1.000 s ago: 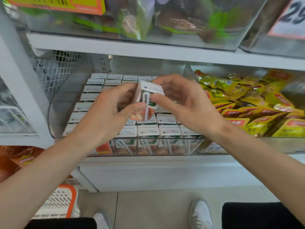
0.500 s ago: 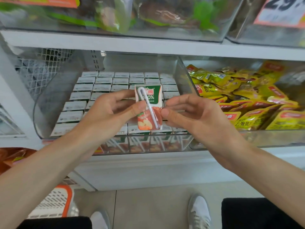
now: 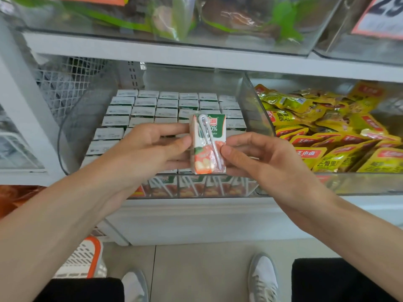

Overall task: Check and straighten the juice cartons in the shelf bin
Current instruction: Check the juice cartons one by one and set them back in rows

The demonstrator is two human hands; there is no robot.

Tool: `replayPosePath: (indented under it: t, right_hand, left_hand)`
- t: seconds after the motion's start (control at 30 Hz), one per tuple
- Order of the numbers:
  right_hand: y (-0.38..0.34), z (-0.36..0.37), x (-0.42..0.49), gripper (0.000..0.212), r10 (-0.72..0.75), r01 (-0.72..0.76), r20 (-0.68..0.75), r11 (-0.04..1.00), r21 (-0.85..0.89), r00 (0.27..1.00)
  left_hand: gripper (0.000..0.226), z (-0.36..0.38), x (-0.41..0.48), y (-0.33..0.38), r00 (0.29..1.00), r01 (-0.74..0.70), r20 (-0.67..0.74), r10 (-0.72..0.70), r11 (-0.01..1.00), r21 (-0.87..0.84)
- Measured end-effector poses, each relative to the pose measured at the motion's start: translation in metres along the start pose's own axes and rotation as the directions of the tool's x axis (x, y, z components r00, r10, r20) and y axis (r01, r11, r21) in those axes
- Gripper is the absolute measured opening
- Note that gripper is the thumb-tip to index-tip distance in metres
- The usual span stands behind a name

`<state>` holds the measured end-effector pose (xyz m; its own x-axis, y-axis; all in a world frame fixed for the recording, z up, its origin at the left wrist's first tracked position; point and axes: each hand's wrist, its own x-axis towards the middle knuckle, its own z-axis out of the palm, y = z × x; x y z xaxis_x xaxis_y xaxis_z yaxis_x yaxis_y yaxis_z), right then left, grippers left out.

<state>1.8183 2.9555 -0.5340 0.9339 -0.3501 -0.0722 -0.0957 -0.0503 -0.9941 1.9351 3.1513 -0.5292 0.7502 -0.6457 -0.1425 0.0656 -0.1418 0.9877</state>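
A small juice carton (image 3: 208, 147) is held upright in the air, just over the front rows of the clear shelf bin (image 3: 70, 136). Its printed face is turned toward the person, green at the top and orange fruit at the bottom. A wrapped straw (image 3: 210, 144) runs slantwise down that face. The left hand (image 3: 148, 149) pinches the carton's left edge, thumb at the front and fingers curled round behind. The right hand (image 3: 268, 164) pinches the lower right edge, with the thumb tip pressed on the front near the straw's foot and the other fingers tucked close together behind.

Beneath and behind it, the bin is packed with more cartons (image 3: 144, 110) standing in tidy rows, pale tops up. The front row shows its printed faces through the bin's clear front wall. The bin sits on a white shelf (image 3: 196, 214). Just beside it on the right, a second clear bin (image 3: 359, 184) holds a heap of yellow snack packets (image 3: 327, 131). On the shelf above, more clear bins hold green-wrapped goods (image 3: 174, 18), and a price card (image 3: 383, 16) shows in the top right corner. Down on the floor, an orange-and-white basket (image 3: 87, 258) stands at the left, near the person's white shoes (image 3: 262, 277).
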Motion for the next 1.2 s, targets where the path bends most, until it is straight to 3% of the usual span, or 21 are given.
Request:
replayPosePath:
  t: [0.13,0.23,0.43,0.6,0.77,0.9,1.03,1.2]
  right_hand:
    - [0.0,0.005,0.001,0.018,0.046,-0.046,-0.006,0.997,0.069,0.999]
    - [0.0,0.007,0.002,0.022,0.048,-0.053,0.056,0.995,0.088,0.997]
    - [-0.004,0.007,0.006,0.03,0.02,-0.049,0.212,0.99,0.13,0.977]
    - [-0.005,0.007,0.012,0.035,0.001,-0.036,0.182,0.982,0.188,0.983]
    - [0.001,0.009,0.021,0.025,-0.059,0.062,0.152,0.998,-0.016,0.987]
    - [0.003,0.008,0.024,0.027,-0.058,0.068,0.129,0.995,-0.072,0.99]
    - [0.004,0.009,0.026,0.027,-0.045,0.05,0.088,0.997,-0.059,0.995]
    - [0.001,0.009,0.027,0.027,-0.007,0.01,0.069,0.999,-0.031,0.998]
  left_hand:
    - [0.035,0.003,-0.002,0.008,0.997,0.043,-0.066,-0.044,0.999,-0.022]
    - [0.04,0.005,-0.006,0.01,0.999,0.036,-0.006,-0.036,0.999,-0.03]
    - [0.048,0.006,-0.002,0.007,0.99,0.003,0.138,-0.02,0.993,0.122]
    - [0.044,0.001,0.002,0.005,0.992,-0.02,0.122,0.022,1.0,-0.014]
    - [0.053,0.001,0.008,0.0,0.999,0.001,0.048,0.002,0.998,-0.056]
    - [0.032,-0.009,0.011,-0.002,1.0,-0.019,0.005,0.02,0.998,-0.06]
    - [0.045,-0.011,0.015,-0.01,0.996,-0.023,-0.083,0.023,1.0,-0.004]
    - [0.052,-0.013,0.016,-0.013,0.994,-0.076,-0.075,0.076,0.997,0.0]
